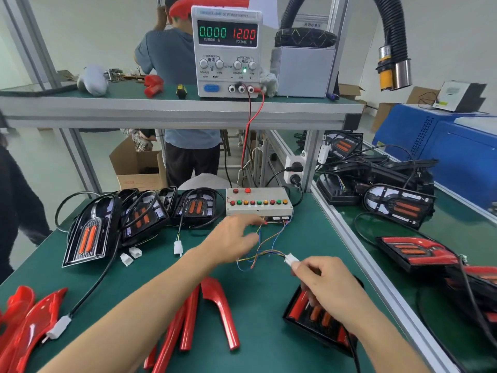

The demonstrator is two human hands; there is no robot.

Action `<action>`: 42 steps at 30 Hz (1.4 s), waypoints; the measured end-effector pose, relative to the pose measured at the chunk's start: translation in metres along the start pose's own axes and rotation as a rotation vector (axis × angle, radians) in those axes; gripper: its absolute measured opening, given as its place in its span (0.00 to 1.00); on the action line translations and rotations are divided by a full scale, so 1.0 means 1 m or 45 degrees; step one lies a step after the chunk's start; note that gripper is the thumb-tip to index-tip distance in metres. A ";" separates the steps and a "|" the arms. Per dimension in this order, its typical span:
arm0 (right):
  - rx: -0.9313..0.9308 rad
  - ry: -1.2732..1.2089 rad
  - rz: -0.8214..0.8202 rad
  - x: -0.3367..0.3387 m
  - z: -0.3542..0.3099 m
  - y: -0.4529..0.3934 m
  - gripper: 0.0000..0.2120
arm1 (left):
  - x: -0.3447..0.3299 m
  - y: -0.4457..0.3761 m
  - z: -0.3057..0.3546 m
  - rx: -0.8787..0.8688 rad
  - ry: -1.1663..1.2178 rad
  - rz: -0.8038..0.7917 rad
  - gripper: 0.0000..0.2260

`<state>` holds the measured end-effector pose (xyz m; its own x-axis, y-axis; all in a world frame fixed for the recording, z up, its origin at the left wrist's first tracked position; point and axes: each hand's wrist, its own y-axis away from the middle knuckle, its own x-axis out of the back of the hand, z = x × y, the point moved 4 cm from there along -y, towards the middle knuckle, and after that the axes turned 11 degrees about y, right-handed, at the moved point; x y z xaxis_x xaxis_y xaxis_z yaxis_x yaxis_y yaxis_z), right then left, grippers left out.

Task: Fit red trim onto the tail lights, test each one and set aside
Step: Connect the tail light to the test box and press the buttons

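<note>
A tail light (320,323) with red trim fitted lies on the green mat under my right forearm. My right hand (326,285) pinches the white connector (291,259) of the tester's coloured wires (265,250). My left hand (234,235) hovers with fingers apart over those wires, just in front of the button test box (258,201), holding nothing. Loose red trim pieces (217,310) lie at the near centre, and more red trim (24,321) at the near left. Several untrimmed tail lights (139,215) are lined up at the left.
A DC power supply (227,51) reading 12.00 V stands on the upper shelf (161,111), with red leads (248,135) dropping to the test box. Trimmed tail lights (419,251) are piled on the right bench beyond an aluminium rail (357,254). A person stands behind the bench.
</note>
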<state>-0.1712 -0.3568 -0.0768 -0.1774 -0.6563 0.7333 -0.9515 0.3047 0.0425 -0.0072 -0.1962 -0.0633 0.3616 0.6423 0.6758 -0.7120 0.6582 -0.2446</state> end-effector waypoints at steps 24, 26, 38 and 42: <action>-0.084 -0.060 0.065 -0.037 -0.024 0.034 0.20 | -0.019 -0.050 -0.059 0.307 -0.678 -0.007 0.26; -0.085 -0.037 0.077 -0.042 -0.027 0.037 0.19 | -0.018 -0.050 -0.060 0.306 -0.724 -0.030 0.26; -0.167 0.360 0.029 -0.069 -0.035 0.047 0.15 | -0.019 -0.050 -0.059 0.370 -0.757 -0.079 0.27; -0.227 0.410 -0.008 -0.075 -0.036 0.050 0.16 | -0.019 -0.049 -0.058 0.381 -0.733 -0.045 0.26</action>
<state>-0.1963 -0.2676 -0.1055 -0.0561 -0.4162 0.9075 -0.8886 0.4353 0.1447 0.0559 -0.2182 -0.1043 0.0666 0.2542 0.9649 -0.8724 0.4841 -0.0673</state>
